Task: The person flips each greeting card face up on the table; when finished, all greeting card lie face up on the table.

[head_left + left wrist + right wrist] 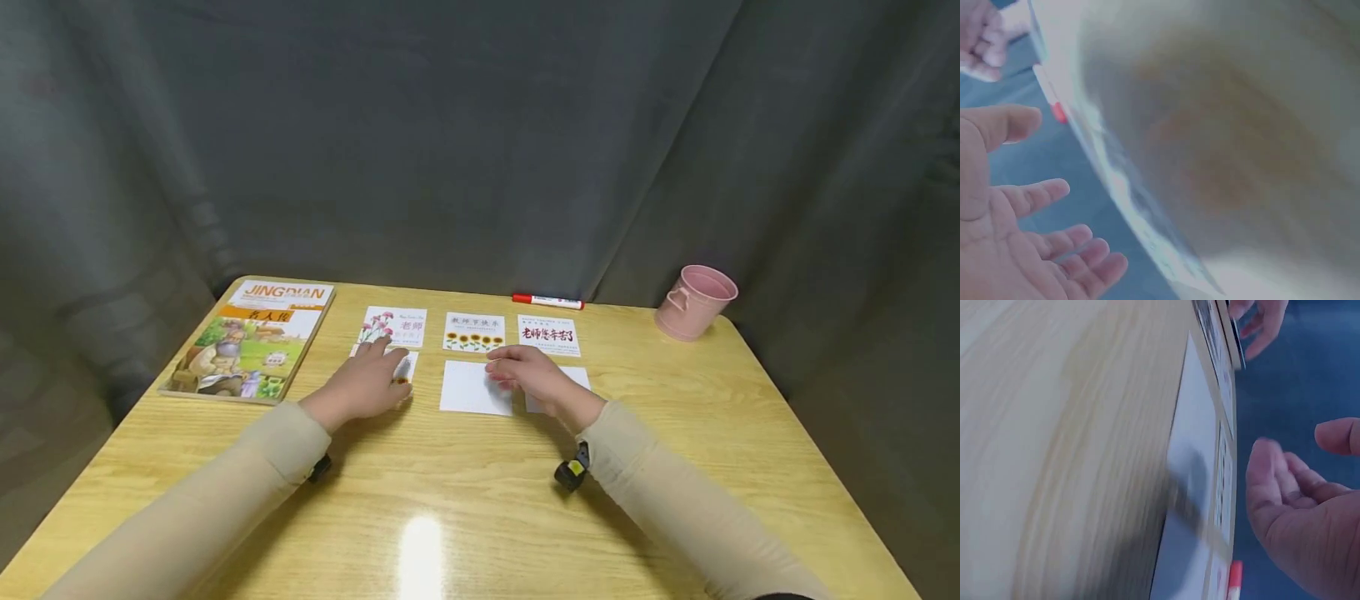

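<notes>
In the head view my left hand (363, 379) hovers over a card with a sunflower (403, 377) and covers much of it. Its fingers are spread and hold nothing in the left wrist view. My right hand (536, 379) is raised above a blank white card (472, 387) and partly hides a second blank card (579, 377) beside it. In the right wrist view its fingers bend loosely, with nothing between them. Behind lie a pink flower card (397, 325), a sunflower-row card (474, 332) and a card with dark red writing (549, 335).
An illustrated book (247, 342) lies at the table's left. Along the back edge is a red-capped white marker (547, 301). A pink bucket (696, 302) with a small handle stands at the back right. Grey curtains (450, 142) hang around the wooden table (495, 508).
</notes>
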{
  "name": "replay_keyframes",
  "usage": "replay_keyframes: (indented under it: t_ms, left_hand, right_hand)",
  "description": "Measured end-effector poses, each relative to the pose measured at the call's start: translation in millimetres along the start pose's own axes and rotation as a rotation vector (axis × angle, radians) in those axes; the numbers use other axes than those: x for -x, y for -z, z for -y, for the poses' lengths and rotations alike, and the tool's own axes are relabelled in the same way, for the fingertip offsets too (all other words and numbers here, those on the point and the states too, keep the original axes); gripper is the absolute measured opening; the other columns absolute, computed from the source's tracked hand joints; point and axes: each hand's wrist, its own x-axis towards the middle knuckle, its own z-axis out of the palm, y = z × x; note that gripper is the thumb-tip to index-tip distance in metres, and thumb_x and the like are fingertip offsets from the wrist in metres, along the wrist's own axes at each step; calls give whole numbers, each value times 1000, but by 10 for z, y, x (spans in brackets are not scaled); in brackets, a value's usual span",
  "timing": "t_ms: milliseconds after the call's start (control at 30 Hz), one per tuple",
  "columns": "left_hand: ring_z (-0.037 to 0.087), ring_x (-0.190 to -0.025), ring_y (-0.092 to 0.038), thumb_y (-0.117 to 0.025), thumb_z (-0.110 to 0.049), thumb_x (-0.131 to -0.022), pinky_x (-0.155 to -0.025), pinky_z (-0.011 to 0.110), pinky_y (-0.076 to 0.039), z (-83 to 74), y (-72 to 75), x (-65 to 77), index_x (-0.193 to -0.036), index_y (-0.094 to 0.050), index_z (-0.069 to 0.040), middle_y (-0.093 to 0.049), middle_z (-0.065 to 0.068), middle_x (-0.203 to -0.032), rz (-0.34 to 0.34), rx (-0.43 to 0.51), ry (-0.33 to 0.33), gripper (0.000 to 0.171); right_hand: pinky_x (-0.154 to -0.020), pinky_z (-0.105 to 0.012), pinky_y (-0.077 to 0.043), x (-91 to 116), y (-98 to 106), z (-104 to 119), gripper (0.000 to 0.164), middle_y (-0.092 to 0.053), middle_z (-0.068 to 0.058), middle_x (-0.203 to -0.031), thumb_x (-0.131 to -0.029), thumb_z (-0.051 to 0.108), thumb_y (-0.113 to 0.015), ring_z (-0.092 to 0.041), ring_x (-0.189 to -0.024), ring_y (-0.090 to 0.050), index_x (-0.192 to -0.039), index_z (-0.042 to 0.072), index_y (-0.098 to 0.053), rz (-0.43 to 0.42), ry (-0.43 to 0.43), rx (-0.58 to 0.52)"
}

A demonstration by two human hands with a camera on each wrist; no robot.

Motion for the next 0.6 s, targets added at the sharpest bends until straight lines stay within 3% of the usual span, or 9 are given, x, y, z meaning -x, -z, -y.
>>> replay_keyframes:
  t_ms: [100,167,367,467,600]
  left_hand:
    - [53,-144,-30,-59,-32,-103,-116,63,-30,-203,35,-55,-153,-44,2,-31,33,-159,3,20,-93,63]
    - [50,-146,-29,-59,-33,-104,-117,61,-29,-345,36,-107,-154,-43,1,-31,30,-160,45,35,-167,63]
    - [43,-152,-23,-58,-40,-104,-121,55,-26,-658,-40,-279,-158,-41,-5,-26,25,-165,198,25,-310,66]
    - [40,-153,-21,-59,-42,-103,-122,52,-24,-730,-95,-338,-158,-41,-8,-25,22,-166,268,-38,-325,67]
    - [38,-155,-16,-61,-43,-102,-123,51,-20,-757,-171,-356,-161,-37,-11,-20,20,-168,397,-93,-272,71]
  right_hand:
    - [-108,-47,-46,98,207,-45,45,-55,-31,-139,-107,8,-51,-40,-127,-57,-144,-16,-45,-41,-12,-30]
    - [-109,-44,-46,120,294,-95,47,-53,-33,-140,-106,7,-50,-38,-126,-59,-145,-18,-41,-49,-28,-60]
    - [-96,-30,-54,142,355,-179,49,-62,-27,-126,-104,4,-52,-19,-104,-68,-144,-20,-39,-18,-76,-138]
    - [-91,-25,-55,150,331,-182,48,-64,-18,-116,-102,3,-53,-13,-97,-68,-142,-20,-41,2,-103,-166]
    - [-90,-25,-56,154,286,-168,44,-64,-13,-110,-103,3,-52,-13,-95,-68,-139,-20,-45,25,-132,-171]
